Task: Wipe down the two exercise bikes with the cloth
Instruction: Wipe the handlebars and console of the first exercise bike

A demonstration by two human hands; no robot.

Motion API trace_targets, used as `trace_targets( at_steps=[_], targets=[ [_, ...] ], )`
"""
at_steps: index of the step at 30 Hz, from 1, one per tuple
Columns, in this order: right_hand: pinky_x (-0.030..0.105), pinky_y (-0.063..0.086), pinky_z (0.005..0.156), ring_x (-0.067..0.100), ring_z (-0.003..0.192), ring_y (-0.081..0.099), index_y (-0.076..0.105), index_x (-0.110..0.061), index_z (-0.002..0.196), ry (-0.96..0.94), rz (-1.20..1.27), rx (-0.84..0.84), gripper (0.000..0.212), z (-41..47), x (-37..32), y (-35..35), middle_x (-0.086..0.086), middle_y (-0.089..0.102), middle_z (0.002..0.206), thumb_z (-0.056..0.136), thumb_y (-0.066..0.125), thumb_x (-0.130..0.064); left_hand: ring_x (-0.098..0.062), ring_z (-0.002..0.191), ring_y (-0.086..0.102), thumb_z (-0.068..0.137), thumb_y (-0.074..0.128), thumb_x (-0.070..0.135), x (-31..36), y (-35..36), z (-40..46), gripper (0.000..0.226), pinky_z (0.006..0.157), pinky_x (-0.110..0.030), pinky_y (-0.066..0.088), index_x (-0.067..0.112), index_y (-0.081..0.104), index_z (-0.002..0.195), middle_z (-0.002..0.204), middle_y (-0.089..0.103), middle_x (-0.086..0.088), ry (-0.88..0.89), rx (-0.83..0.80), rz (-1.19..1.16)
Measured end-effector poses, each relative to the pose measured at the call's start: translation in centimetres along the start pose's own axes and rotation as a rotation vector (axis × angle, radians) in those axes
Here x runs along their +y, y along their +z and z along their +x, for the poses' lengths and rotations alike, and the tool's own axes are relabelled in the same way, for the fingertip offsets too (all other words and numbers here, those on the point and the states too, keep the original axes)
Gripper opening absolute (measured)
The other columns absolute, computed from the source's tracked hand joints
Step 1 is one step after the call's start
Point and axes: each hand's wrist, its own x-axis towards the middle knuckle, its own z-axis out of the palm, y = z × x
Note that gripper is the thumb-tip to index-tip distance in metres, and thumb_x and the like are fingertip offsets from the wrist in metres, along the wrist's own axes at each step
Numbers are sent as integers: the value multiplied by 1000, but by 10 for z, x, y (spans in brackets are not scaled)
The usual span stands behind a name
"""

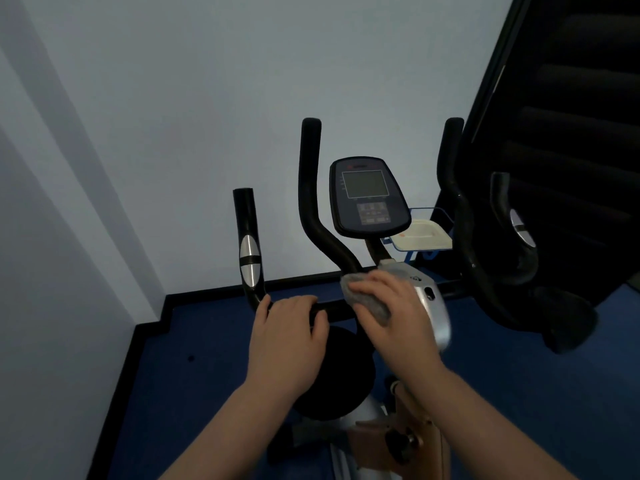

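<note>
An exercise bike stands in front of me, with black handlebars (pixel 313 209), a console (pixel 369 197) with a grey screen and a silver post cover (pixel 433 306). My left hand (pixel 291 330) grips the horizontal handlebar bar left of the post. My right hand (pixel 391 306) holds a grey cloth (pixel 367 301) against the bar where it meets the post. Only one bike is clearly in view.
A pale wall fills the back and left. The floor (pixel 207 358) is blue with a black skirting. A dark slatted structure (pixel 571 133) rises at the right. A white tray in a blue rack (pixel 422 235) sits behind the console. The bike's black flywheel housing (pixel 339 375) lies below my hands.
</note>
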Motion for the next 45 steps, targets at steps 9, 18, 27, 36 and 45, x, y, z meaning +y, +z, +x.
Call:
trace_targets(
  at_steps=[9,18,27,36,45],
  targets=[
    [31,47,92,8,108,53,71,-22,105,-10,122,13,21,17,-2,-8,-12,57,110,86,71,-15,0,116,49,98,35,40,0,0,0,38,119,-31,6,29,54,129,119,60,16,6,-6,9],
    [9,43,82,-1,99,56,72,-25,94,60,151,0,20,-4,-4,-19,-19,57,102,80,73,-11,-1,112,51,97,36,40,-1,0,3,38,119,-33,10,29,56,128,115,61,16,3,-5,9],
    [14,39,88,4,105,50,66,-26,109,106,70,119,25,-26,-14,6,-15,52,112,89,64,-11,2,116,47,97,35,40,-2,1,-1,38,120,-30,6,30,53,129,120,59,17,-1,-6,-24],
    [16,38,93,8,107,50,70,-21,108,63,142,17,24,21,-18,3,-8,57,114,88,66,-9,1,118,47,98,36,40,0,0,-1,38,119,-29,6,29,53,130,121,59,16,-1,8,-36],
    [26,44,92,5,103,54,70,-32,98,67,179,7,27,28,-7,-10,-14,58,102,83,70,-10,1,113,51,96,37,40,-2,1,1,38,119,-30,7,29,56,127,116,61,17,2,21,-38]
  ],
)
